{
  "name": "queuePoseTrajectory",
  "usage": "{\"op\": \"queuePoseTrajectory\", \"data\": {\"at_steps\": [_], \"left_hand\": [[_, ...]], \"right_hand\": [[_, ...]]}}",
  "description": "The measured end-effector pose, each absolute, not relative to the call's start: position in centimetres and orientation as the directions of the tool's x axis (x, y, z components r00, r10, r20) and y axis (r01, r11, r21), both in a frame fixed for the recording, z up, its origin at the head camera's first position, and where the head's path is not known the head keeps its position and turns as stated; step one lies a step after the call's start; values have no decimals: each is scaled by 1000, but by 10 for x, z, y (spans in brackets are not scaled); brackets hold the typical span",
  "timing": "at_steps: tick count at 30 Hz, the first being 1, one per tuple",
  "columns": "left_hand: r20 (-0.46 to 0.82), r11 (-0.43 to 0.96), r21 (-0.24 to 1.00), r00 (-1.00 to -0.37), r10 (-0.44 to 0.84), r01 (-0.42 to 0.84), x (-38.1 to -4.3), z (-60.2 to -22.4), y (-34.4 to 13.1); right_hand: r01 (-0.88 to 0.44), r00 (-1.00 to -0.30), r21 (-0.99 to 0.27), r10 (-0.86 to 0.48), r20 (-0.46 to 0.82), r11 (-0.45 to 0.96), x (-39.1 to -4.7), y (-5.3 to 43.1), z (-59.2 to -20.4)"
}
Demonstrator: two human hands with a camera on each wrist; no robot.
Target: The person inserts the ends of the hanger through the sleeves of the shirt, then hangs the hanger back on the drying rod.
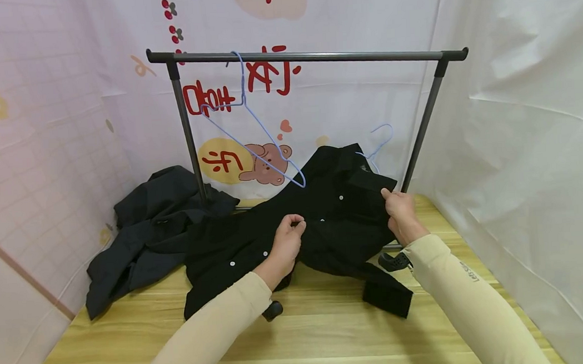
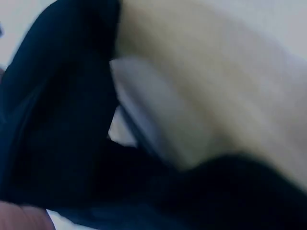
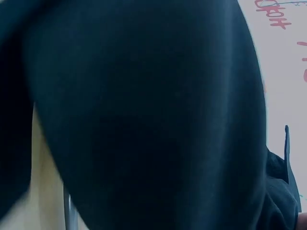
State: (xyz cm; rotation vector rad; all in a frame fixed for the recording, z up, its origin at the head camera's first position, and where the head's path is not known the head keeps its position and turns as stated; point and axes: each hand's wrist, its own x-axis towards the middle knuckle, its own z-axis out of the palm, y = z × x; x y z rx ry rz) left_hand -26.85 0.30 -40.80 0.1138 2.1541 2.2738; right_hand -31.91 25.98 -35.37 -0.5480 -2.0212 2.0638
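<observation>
A black shirt [image 1: 344, 218] with white buttons is held up above the table, stretched slantwise in the head view. My left hand [image 1: 285, 242] pinches its buttoned front near the middle. At the upper right, my right hand [image 1: 401, 211] grips the shirt by the collar end. A blue wire hanger [image 1: 382, 143] pokes up behind the collar; its lower part is hidden by the fabric. Dark cloth [image 2: 57, 110] covers much of the blurred left wrist view. In the right wrist view, the shirt's fabric [image 3: 153, 115] fills most of the picture.
A grey metal rack [image 1: 344, 56] stands behind the shirt, with another blue hanger [image 1: 262, 117] hooked on its bar. A dark garment [image 1: 149, 229] lies heaped at the left of the wooden table [image 1: 321, 341]. Black rack feet [image 1: 394, 261] sit near my arms.
</observation>
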Motion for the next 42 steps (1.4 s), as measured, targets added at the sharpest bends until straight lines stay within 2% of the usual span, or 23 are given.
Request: {"op": "queuePoseTrajectory", "data": {"at_steps": [3, 5, 8, 12, 16, 19, 21, 24, 29, 32, 34, 37, 39, 40, 42], "left_hand": [[42, 115, 991, -983, 178, 63, -277, -402, -13], [20, 301, 947, -957, 290, 111, -281, -401, -25], [-53, 530, 821, -896, 442, 213, -283, -404, -42], [-122, 671, 651, -824, 554, 355, -277, -416, -57], [-145, 739, 523, -811, 567, 424, -265, -429, -65], [-149, 767, 481, -823, 549, 424, -256, -437, -66], [-129, 770, 434, -813, 567, 468, -248, -442, -64], [-82, 755, 280, -769, 634, 593, -236, -451, -60], [0, 660, 11, -660, 751, 751, -221, -466, -56], [108, 637, -46, -630, 769, 769, -219, -471, -55], [190, 673, 63, -670, 717, 737, -222, -469, -55], [201, 675, 479, -818, 539, 562, -230, -457, -59], [114, 521, 786, -906, 407, 332, -238, -445, -63], [54, 415, 886, -934, 353, 208, -243, -438, -66], [-58, 182, 983, -953, 297, -3, -250, -424, -73]], "right_hand": [[111, -907, -994, 406, -109, -20, -319, 262, -356], [109, -904, -994, 415, -102, -5, -319, 264, -358], [101, -894, -995, 439, -93, -6, -320, 267, -360], [96, -890, -995, 445, -97, -25, -320, 268, -360], [96, -890, -995, 445, -100, -31, -320, 270, -364], [95, -888, -995, 449, -102, -39, -320, 271, -365], [106, -888, -994, 447, -111, -35, -320, 272, -366], [108, -887, -994, 449, -110, -32, -320, 273, -367], [100, -891, -995, 444, -97, -18, -319, 274, -368], [104, -892, -994, 440, -101, -17, -318, 274, -367], [116, -892, -993, 440, -109, -10, -318, 274, -368], [127, -891, -992, 439, -117, -5, -317, 276, -369], [130, -888, -991, 444, -122, -12, -317, 278, -370], [129, -887, -992, 445, -123, -17, -317, 279, -370], [125, -884, -992, 453, -120, -19, -316, 280, -371]]}}
